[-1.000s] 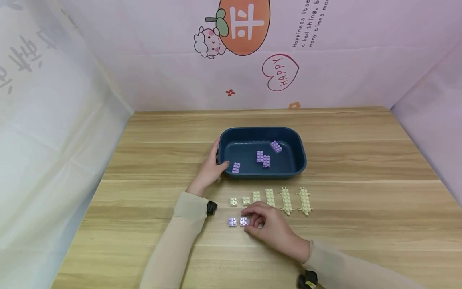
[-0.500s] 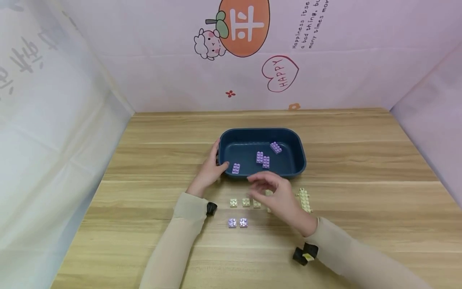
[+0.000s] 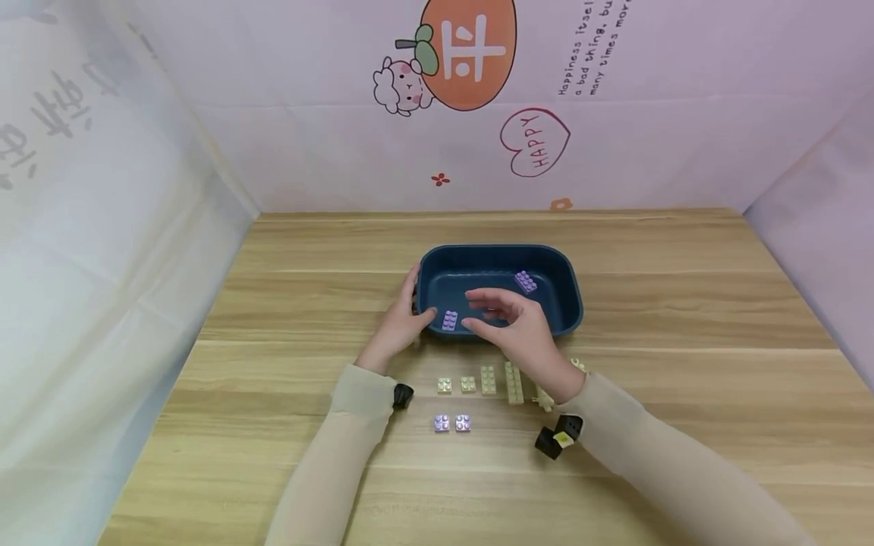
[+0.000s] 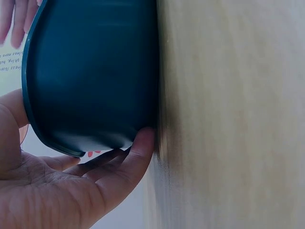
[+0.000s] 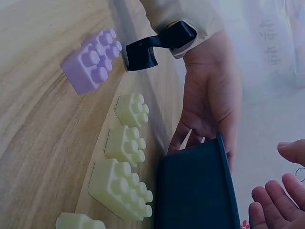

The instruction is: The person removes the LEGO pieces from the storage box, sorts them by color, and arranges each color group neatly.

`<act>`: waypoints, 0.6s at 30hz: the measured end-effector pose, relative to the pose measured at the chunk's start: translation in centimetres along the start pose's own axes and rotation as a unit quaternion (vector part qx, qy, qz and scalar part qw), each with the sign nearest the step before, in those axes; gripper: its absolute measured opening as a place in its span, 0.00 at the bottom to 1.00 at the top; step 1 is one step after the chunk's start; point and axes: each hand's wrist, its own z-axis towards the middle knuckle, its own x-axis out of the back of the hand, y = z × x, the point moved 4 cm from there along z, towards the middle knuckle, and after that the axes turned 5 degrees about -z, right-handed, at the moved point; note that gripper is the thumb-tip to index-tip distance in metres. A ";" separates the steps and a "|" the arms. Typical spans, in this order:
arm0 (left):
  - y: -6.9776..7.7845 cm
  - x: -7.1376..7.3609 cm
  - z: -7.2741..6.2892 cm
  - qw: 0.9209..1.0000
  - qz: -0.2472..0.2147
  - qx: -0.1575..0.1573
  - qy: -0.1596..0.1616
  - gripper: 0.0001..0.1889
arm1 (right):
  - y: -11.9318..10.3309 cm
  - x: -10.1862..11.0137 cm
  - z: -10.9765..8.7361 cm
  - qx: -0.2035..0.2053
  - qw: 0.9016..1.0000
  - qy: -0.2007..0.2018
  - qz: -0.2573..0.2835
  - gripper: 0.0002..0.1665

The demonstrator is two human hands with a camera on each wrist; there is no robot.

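My left hand [image 3: 398,322] grips the left end of a dark blue plastic bin [image 3: 576,303], thumb over the rim and fingers along the outer wall. In the left wrist view those fingers [image 4: 136,164] press on the bin's outside. Above the bin hovers my right hand [image 3: 517,322], thumb and fingers apart with nothing between them. Inside the bin lie a purple building brick [image 3: 450,320] near the left thumb and another purple brick [image 3: 525,282] at the back right; my right hand covers the middle of the bin.
In front of the bin runs a row of pale yellow bricks [image 3: 488,380], its right end partly under my right forearm. Nearer me, two square purple bricks [image 3: 441,423] sit side by side on the wooden table [image 3: 683,326]. Fabric walls [image 3: 307,152] enclose the back and sides.
My right hand has left the square purple brick at the front and moved forward over the bin, its fingers spreading apart. My left hand stays on the bin.
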 end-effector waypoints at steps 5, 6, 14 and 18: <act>0.0 -0.1 0.0 1.000 -0.001 -0.001 0.000 0.43 | 0.6 -0.3 1.0 -0.008 1.000 -0.003 -0.018 0.25; -0.1 -0.2 0.0 1.000 -0.001 0.000 0.000 0.43 | 0.8 -0.3 1.3 -0.010 1.000 -0.006 -0.025 0.25; -0.1 -0.2 0.1 1.000 -0.006 0.000 -0.002 0.43 | 1.8 -1.4 3.8 -0.050 0.993 -0.063 -0.085 0.31; -0.1 -0.1 0.0 1.000 0.001 0.002 0.001 0.43 | 2.1 -2.0 4.5 -0.062 0.983 -0.090 -0.146 0.33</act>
